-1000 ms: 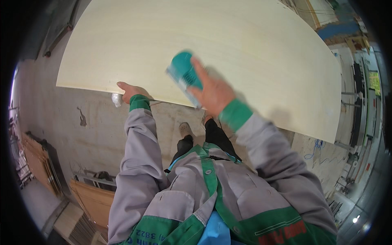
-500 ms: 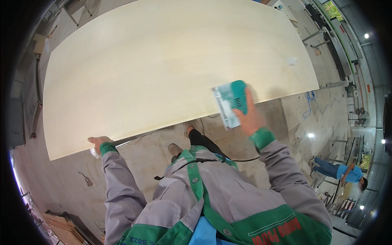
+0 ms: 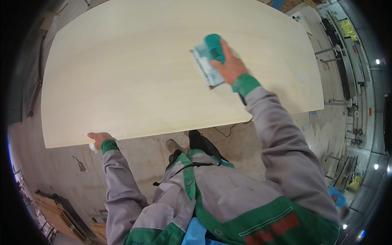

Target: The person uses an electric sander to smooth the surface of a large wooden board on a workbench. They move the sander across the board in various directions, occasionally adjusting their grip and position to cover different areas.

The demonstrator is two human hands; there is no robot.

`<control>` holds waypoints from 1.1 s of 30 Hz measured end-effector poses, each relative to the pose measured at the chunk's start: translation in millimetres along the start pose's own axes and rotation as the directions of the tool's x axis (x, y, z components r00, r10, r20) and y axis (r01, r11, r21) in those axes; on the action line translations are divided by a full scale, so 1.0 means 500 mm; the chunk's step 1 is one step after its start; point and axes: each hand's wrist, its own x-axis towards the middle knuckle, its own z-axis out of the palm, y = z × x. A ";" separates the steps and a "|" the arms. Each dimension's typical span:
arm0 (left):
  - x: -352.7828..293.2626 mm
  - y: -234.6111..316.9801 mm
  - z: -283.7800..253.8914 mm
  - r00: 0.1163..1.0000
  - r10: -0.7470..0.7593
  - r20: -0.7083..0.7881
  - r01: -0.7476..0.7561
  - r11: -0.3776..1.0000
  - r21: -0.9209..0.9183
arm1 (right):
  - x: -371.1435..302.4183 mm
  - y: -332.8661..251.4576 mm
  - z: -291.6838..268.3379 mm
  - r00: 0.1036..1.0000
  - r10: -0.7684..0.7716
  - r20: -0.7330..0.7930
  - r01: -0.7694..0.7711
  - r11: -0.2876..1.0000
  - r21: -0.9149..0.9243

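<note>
My right hand [image 3: 232, 68] is closed round the green body of an electric sander [image 3: 214, 50], whose wide flat base lies on a large pale board [image 3: 143, 73]. The sander is slightly blurred and stands well in from the board's near edge. At the near left of the board, my left hand [image 3: 102, 140] grips the edge, thumb on top and the other fingers mostly hidden below. A crumpled whitish piece [image 3: 93, 147], of a kind I cannot make out, shows under that hand.
A dark cord [image 3: 228, 132] hangs below the board's near edge. Blue hose [image 3: 312, 120] lies on the floor to the right. Stacked brown panels [image 3: 57, 216] stand at the lower left, and a person in blue [image 3: 337, 198] is at the lower right.
My right hand has pushed the sander away from the board's near edge, up and to the left. My left hand stays on the edge. The view has shifted slightly.
</note>
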 end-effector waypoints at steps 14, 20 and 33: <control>0.021 -0.035 0.007 0.996 0.091 0.005 -0.090 0.993 -0.081 | -0.351 -0.016 -0.002 0.981 -0.109 0.163 0.083 0.984 0.157; 0.001 -0.020 0.008 0.999 0.036 0.005 -0.035 0.984 -0.174 | -0.014 0.124 -0.068 0.995 0.073 -0.061 -0.072 0.997 0.012; 0.040 -0.033 0.002 0.997 0.071 0.002 -0.071 0.994 -0.078 | 0.729 -0.092 0.015 0.984 -0.090 -0.153 0.062 0.982 -0.179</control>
